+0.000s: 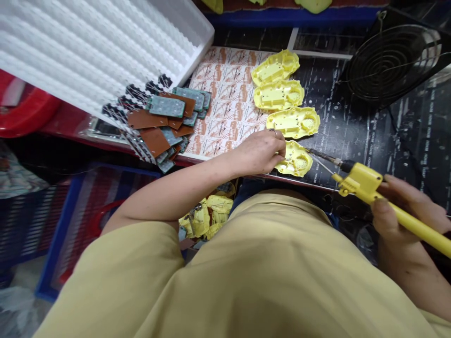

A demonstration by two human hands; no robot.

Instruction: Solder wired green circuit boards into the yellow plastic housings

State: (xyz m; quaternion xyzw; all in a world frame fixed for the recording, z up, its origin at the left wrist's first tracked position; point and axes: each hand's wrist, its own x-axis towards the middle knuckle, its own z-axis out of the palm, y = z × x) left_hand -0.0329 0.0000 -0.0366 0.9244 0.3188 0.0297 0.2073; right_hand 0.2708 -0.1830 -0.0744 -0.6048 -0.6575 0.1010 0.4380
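Several yellow plastic shells stand in a column on the bench; the nearest yellow shell lies at the front edge. Over its left end is my left hand, fingers bent and closed together; what they pinch, if anything, is hidden. My right hand is wrapped round a yellow soldering gun, whose dark tip points left to the right end of that shell. A thin wire runs beside the tip. Farther back lie a third shell, another shell and the farthest shell.
A pile of circuit boards with wired black parts sits left, by a white foam tray. A black fan stands at the back right. Printed sheets cover part of the bench. Below are a blue crate and more yellow shells.
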